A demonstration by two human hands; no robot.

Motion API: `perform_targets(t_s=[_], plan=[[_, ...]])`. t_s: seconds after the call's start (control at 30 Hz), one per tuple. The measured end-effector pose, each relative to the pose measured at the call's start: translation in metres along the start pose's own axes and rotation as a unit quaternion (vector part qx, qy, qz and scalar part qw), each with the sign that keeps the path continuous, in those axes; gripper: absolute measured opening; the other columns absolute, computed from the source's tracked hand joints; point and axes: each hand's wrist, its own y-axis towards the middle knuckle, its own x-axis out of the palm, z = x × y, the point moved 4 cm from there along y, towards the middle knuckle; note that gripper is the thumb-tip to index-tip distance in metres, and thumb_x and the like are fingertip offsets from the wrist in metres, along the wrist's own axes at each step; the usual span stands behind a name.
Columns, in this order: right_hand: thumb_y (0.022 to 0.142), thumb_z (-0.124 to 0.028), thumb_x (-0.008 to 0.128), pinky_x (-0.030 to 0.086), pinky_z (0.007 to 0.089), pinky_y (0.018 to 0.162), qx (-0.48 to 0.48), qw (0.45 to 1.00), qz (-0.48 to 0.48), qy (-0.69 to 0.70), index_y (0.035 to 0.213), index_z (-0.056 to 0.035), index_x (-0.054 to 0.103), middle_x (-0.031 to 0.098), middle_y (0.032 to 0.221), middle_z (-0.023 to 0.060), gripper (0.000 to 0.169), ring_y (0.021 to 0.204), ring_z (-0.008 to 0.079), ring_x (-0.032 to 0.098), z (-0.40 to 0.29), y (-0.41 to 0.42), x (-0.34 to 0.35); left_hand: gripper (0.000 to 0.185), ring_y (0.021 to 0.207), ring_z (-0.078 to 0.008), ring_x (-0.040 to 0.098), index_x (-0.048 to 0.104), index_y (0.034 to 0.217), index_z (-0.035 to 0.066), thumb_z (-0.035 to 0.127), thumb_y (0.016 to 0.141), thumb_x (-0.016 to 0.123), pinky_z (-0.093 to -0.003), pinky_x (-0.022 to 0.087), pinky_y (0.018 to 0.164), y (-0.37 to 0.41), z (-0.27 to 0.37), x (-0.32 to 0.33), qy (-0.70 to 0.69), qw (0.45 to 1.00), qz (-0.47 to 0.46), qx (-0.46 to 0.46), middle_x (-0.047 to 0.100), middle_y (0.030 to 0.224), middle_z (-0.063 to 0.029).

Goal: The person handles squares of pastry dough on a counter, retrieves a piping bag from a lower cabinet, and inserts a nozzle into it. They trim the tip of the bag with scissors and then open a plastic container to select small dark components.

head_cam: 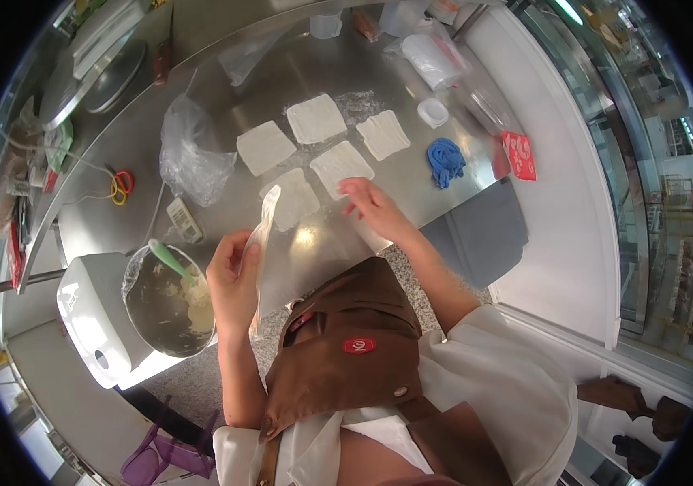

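My left hand (234, 273) pinches a thin pale sheet (266, 231), seen nearly edge-on; whether it is dough or plastic film is unclear. Near the corner of one flat dough square (341, 167), my right hand (372, 205) hovers with bent, parted fingers and nothing visible in it. Contact with that dough cannot be made out. Another dough square (290, 197) lies just beyond the held sheet. Farther back on the steel table (213, 91) are more squares: one at left (265, 147), one in the middle (316, 118) and a smaller one at right (383, 134).
At left, a metal mixing bowl (164, 316) holds a green-handled spatula (169, 260) and pale paste, beside a white appliance (94, 322). Around the table lie a clear plastic bag (191, 149), scissors (120, 186), a blue cloth (445, 161) and a white lid (432, 113). A white wall (571, 182) bounds the right.
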Motion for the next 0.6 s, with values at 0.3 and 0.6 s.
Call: perform_targets(t_s=[0.3,0.6], plan=[[0.096,-0.053,0.032,0.050,0.0457,0.070,0.180,0.685,0.202,-0.676,0.096,-0.0039,0.065,0.067,0.092,0.0199,0.059,0.083,0.0339,0.066,0.116,0.053,-0.255,0.011,0.080,-0.0095,0.055,0.060,0.096,-0.003,0.006,0.090,0.058,-0.0241,0.044,0.077,0.010,0.007,0.072,0.106,0.992,0.070,-0.028,0.061,0.084,-0.0038],[0.097,-0.045,0.035,0.052,0.0498,0.074,0.167,0.750,0.139,-0.625,0.083,-0.0050,0.070,0.069,0.086,0.0183,0.055,0.084,0.0366,0.067,0.130,0.088,-0.254,0.009,0.077,-0.0141,0.059,0.061,0.094,-0.002,0.004,0.086,0.060,-0.0267,0.047,0.074,-0.007,0.017,0.088,0.156,0.976,0.151,-0.025,0.063,0.082,-0.0074]])
